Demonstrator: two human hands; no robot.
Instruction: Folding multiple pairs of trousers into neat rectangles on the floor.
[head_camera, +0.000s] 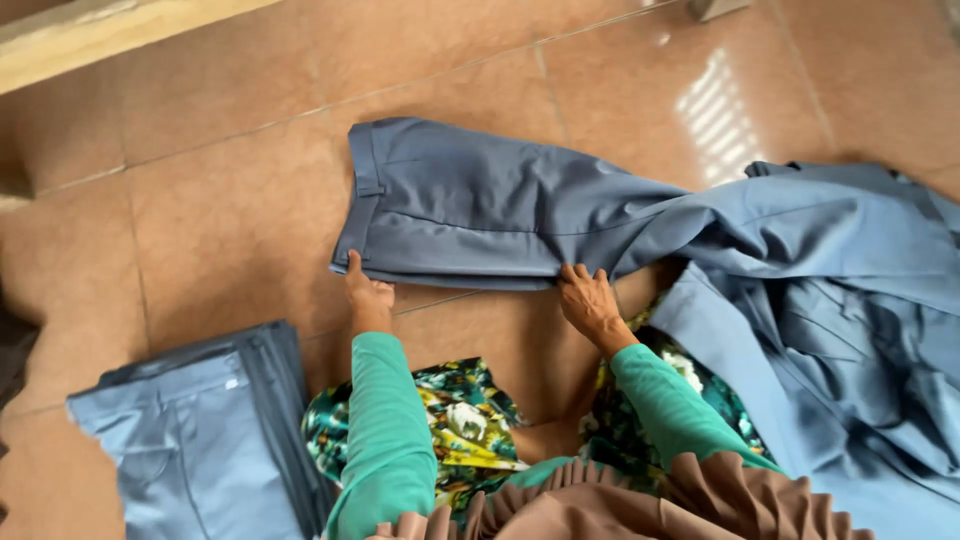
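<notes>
A pair of grey-blue trousers (470, 205) lies flat on the tiled floor, waistband to the left. My left hand (366, 294) presses on the near edge by the waistband corner. My right hand (590, 302) rests on the same near edge further right, fingers spread on the cloth. Both arms wear green sleeves. The trouser legs run right into a heap of the same blue cloth (850, 300). My floral skirt (455, 420) covers my knees below the hands.
A folded stack of blue trousers (205, 440) sits at the lower left. A wooden beam (90, 35) crosses the top left corner. The floor (200, 220) is glossy orange-brown tile. A brown pleated cloth (620, 505) hangs at the bottom edge.
</notes>
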